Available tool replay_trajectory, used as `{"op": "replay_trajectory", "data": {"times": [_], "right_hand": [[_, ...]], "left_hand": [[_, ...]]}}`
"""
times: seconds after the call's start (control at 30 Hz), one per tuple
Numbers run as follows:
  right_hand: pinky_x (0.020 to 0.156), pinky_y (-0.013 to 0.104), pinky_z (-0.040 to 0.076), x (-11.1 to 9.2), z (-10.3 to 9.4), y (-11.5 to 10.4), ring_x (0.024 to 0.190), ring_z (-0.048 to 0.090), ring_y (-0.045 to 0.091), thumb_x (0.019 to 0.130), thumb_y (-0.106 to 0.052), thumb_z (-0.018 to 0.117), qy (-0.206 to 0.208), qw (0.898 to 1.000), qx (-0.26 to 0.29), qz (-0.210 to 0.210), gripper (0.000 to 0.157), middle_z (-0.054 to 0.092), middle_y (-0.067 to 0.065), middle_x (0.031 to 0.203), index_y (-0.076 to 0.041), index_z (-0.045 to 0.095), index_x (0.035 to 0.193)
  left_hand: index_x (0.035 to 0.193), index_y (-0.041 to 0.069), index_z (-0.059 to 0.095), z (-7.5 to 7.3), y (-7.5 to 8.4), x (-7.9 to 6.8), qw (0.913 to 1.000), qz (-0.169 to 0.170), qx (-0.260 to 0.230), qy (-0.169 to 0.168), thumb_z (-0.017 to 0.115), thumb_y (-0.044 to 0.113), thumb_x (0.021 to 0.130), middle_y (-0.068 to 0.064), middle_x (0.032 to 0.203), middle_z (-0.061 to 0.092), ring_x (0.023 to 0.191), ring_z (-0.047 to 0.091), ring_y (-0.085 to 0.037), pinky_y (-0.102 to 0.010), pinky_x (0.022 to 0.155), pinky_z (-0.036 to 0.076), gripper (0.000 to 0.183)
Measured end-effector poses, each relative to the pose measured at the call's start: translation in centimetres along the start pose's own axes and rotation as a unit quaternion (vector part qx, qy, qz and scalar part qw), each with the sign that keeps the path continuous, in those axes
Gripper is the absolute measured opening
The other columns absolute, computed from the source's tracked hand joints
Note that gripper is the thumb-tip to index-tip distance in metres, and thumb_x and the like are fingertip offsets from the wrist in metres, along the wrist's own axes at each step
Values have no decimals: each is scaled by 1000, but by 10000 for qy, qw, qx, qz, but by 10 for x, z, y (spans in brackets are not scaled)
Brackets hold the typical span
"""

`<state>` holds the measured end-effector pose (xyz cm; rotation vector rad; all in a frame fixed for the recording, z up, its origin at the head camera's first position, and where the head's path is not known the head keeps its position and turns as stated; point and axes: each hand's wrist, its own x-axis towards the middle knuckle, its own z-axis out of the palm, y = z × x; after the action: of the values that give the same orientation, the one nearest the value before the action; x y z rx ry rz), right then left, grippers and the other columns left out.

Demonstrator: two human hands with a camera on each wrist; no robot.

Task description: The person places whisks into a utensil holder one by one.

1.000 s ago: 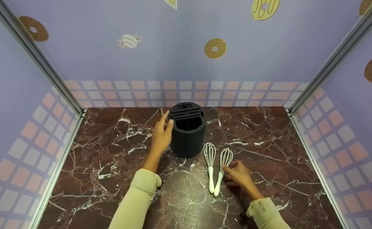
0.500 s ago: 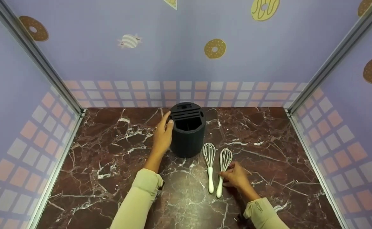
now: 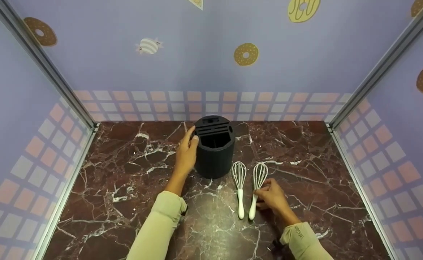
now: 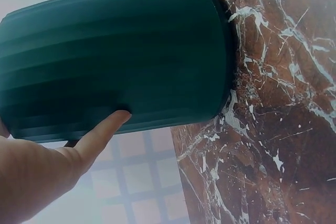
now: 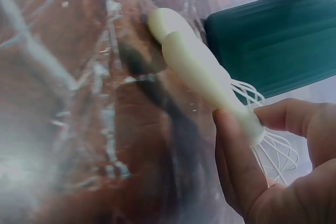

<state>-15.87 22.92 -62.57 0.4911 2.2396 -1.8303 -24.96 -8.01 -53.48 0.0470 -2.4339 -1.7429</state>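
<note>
A dark green cylindrical utensil holder (image 3: 214,160) stands upright at the back of the table, slots and a wide compartment in its top. My left hand (image 3: 186,154) rests against its left side, index finger and thumb fairly straight near the rim. In the left wrist view one digit touches the ribbed wall (image 4: 115,51). My right hand (image 3: 273,196) pinches a whisk (image 3: 253,207) between thumb and fingers where its pale handle (image 5: 205,77) meets the white wires. A second, similar whisk (image 3: 240,202) lies just left of it, its wires close to the holder's base.
The table (image 3: 124,216) is dark red with white marbled veins. A lilac back wall (image 3: 197,68) with doughnut prints and checked tiles rises close behind the holder. Grey metal rails (image 3: 61,184) edge the table along the left and right walls.
My right thumb and fingers have moved onto the right whisk's handle top. That whisk has turned slightly, shifted a little forward and stands farther from the other one. The left hand stays on the holder.
</note>
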Motion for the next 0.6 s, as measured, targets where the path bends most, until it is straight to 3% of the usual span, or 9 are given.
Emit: {"op": "replay_trajectory", "data": {"times": [0.37,0.6], "right_hand": [[70,53,61,5,-3,-50,72,63,19,84,2,73,34,9984,399,-407,60,62,12,94,4,39,134],[64,48,62,6,0,-95,72,66,18,87,2,71,17,9950,654,-753,56,62,9,94,1,38,132]], "left_hand": [[156,33,44,0,0,-1,10000,19,-43,-15,43,44,108,-10,158,44,138,49,-33,-57,112,39,49],[157,32,42,1,-2,-1,10000,42,25,4,42,44,108,-10,158,44,137,50,-33,-57,112,40,50]]}}
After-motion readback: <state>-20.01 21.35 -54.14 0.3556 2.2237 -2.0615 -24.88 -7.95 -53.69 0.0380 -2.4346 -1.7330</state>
